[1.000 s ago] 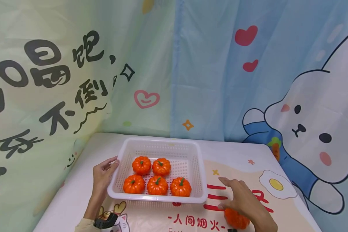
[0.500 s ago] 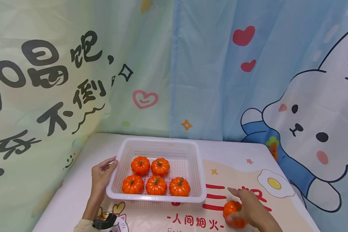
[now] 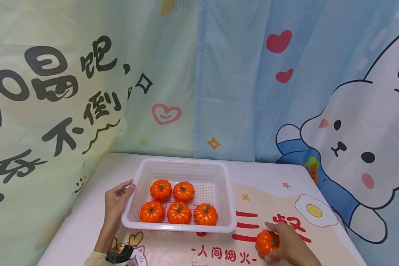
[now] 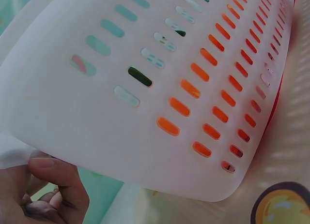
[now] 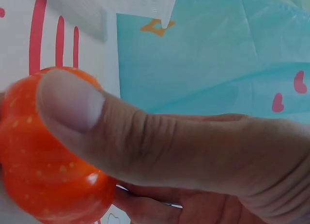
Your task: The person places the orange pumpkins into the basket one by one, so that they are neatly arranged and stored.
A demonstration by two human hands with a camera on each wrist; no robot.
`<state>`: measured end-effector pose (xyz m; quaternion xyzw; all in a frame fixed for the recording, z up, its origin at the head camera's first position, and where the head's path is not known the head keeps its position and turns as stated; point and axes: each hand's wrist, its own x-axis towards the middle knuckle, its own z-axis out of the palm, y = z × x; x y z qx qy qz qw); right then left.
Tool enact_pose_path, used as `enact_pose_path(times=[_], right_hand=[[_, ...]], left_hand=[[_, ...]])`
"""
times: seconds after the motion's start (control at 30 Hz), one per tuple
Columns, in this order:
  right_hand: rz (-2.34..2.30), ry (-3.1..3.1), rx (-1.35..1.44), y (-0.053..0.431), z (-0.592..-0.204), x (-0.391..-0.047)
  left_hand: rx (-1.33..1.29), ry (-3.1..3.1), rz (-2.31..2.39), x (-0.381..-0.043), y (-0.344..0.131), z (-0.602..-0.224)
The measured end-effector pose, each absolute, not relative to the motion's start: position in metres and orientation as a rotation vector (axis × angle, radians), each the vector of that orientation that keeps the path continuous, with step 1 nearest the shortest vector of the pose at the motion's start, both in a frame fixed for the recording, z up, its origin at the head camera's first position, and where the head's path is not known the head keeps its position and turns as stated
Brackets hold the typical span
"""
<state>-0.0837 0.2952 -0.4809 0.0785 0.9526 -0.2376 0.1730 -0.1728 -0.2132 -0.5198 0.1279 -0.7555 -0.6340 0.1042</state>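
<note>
A white perforated plastic basket [image 3: 231, 207] sits on the table with several small orange pumpkins inside, such as the front right pumpkin [image 3: 206, 214]. My left hand [image 3: 116, 201] holds its left rim; thumb and curled fingers pinch that rim in the left wrist view, beside the slotted wall [image 4: 97, 132]. To the right of the basket, my right hand [image 3: 290, 242] grips a single orange pumpkin [image 3: 266, 242] with a green stem, low at the table. The right wrist view has the thumb [image 5: 72, 103] lying across this pumpkin [image 5: 53, 166]; the fingers are partly hidden behind.
A printed cloth [image 3: 219, 244] with red characters and a fried egg picture [image 3: 314, 210] covers the table. Behind stands a curtain [image 3: 229, 92] with a cartoon rabbit. A black band [image 3: 119, 255] is on the left wrist.
My right hand has come down and back onto the loose pumpkin, its thumb and fingers closing around it. The left hand stays at the basket rim.
</note>
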Motion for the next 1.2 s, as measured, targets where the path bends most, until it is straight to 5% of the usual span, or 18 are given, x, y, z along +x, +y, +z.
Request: enact_pose_path(times=[0.7, 1.2], right_hand=[[-0.703, 2.684, 0.285, 0.304, -0.495, -0.081], [-0.680, 2.758, 0.114, 0.297, -0.462, -0.088]], left_hand=[[0.387, -2.224, -1.873, -0.172, -0.212, -0.520], [0.393, -2.230, -1.861, -0.173, -0.213, -0.521]])
